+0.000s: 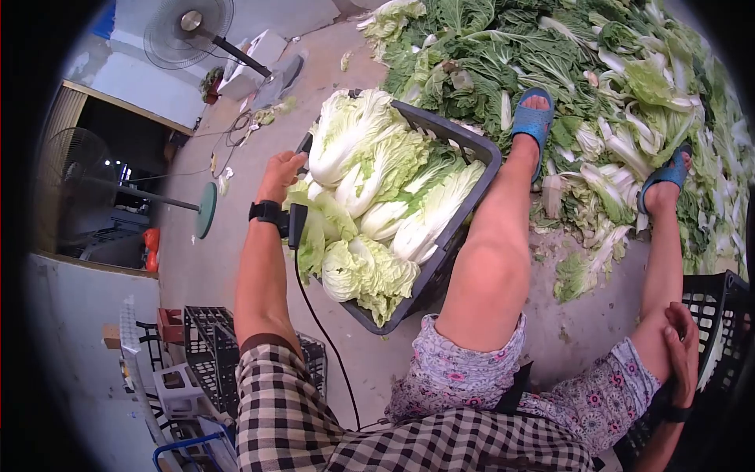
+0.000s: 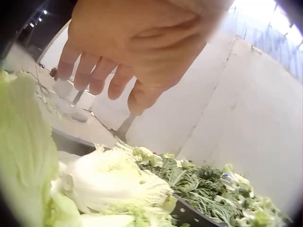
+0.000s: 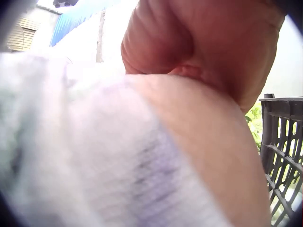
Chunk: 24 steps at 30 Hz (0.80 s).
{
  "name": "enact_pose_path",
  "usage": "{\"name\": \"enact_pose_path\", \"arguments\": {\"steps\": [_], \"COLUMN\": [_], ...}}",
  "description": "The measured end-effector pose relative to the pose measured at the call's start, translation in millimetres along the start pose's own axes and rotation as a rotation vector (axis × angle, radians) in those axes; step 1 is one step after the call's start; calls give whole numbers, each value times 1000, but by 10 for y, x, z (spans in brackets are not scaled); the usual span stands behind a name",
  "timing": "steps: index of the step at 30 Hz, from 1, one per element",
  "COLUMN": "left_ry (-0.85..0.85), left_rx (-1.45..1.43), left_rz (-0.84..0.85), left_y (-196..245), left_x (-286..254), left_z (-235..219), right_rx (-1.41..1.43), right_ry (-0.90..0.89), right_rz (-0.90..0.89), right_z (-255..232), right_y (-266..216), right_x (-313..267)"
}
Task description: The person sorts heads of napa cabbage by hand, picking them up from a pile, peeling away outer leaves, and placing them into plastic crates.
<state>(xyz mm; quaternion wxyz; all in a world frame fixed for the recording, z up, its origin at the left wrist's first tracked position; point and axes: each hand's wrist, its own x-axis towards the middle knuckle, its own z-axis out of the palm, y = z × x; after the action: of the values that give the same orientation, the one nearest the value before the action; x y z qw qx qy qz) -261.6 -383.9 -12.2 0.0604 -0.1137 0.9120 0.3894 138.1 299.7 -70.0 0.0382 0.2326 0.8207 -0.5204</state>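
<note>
A dark plastic crate (image 1: pixel 489 154) full of napa cabbages (image 1: pixel 370 157) stands tilted in the head view, left of the person's knee. Beside its far left corner is my left hand (image 1: pixel 281 171), close to a pale cabbage head. The left wrist view shows that hand (image 2: pixel 137 47) with its fingers loosely extended and nothing in them, over the cabbages (image 2: pixel 109 179). My right hand (image 1: pixel 683 346) rests on the person's right leg, next to a second black crate (image 1: pixel 731 287). From the right wrist, the hand (image 3: pixel 203 47) lies against bare skin by the patterned shorts.
A large heap of cabbage leaves (image 1: pixel 503 47) spreads across the floor beyond the feet. Two standing fans (image 1: pixel 190 21) and cables (image 1: pixel 236 130) are at the left. Black crates (image 1: pixel 208 338) and a grey plastic stool (image 1: pixel 179 385) stand at lower left.
</note>
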Motion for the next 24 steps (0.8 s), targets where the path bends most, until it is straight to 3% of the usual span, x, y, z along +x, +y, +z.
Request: {"name": "enact_pose_path", "arguments": {"steps": [3,6,11,14,18,22,24], "left_ry": [87,-50,14,101,52,78,131], "left_rx": [187,160,152,98,-284,-281,-369], "left_rz": [-98,-190,-245,-184,-107,-329,-247], "left_y": [-9,-4,-133,-65,-279,-320,-204], "left_x": [243,177,196,62,52,61,-74], "left_z": [343,462,546,651,711,672,738], "right_rx": [-40,-69,-10,-23,2,6,-5], "right_ry": [-20,-46,8,-2,3,18,30], "right_rz": [4,17,4,43,34,10,-7], "right_z": [10,-26,27,15,44,91,107], "right_y": [-60,-38,-21,-37,-88,-98,-101], "right_x": [-18,-19,-24,3,-5,-12,-18]}}
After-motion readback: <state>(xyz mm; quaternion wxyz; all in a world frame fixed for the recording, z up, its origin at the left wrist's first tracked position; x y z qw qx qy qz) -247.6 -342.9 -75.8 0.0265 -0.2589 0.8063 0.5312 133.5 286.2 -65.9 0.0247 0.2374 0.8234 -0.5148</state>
